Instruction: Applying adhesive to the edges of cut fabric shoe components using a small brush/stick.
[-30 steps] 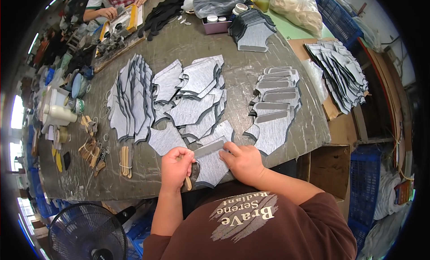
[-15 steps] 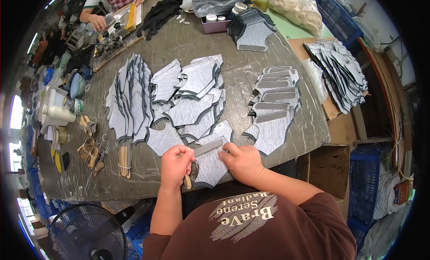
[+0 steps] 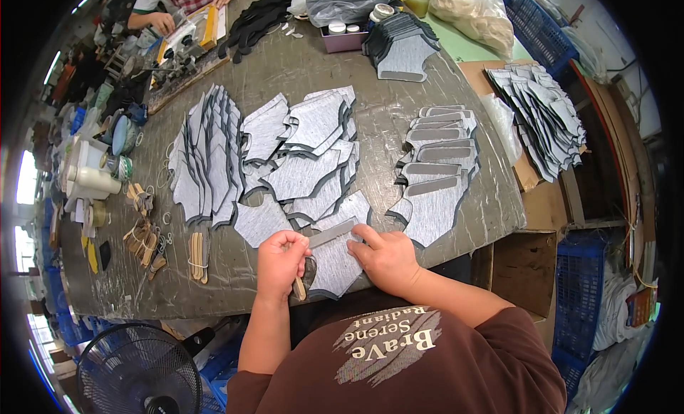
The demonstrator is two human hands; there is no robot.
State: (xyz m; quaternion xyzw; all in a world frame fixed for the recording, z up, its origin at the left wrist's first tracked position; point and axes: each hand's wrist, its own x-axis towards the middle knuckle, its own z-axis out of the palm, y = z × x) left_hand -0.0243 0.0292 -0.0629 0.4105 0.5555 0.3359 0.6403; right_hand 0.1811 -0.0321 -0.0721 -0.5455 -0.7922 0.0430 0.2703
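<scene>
In front of me, at the table's near edge, a heather-grey fabric piece [image 3: 334, 266] with dark edges lies under my hands. A darker grey strip [image 3: 333, 234] runs along its upper edge. My left hand [image 3: 280, 263] is closed in a pinch at the strip's left end, and a flat wooden stick [image 3: 300, 288] pokes out below that hand. On the other side my right hand [image 3: 387, 257] pinches the right edge of the piece near the strip's end, thumb and index finger close together. What lies under the fingertips is hidden.
Beyond my hands lie loose grey pieces [image 3: 306, 173], with a fanned stack [image 3: 206, 157] to their left. Pieces with dark strips [image 3: 433, 200] overlap at the right. Bundled wooden sticks [image 3: 199, 258] sit left, above a black fan [image 3: 139, 375]. A co-worker's hand [image 3: 162, 23] is at the far left.
My hands and the fabric piece stay nearly in place; my right index finger has shifted slightly at the strip's end. The co-worker's hand at the far left has moved up and right.
</scene>
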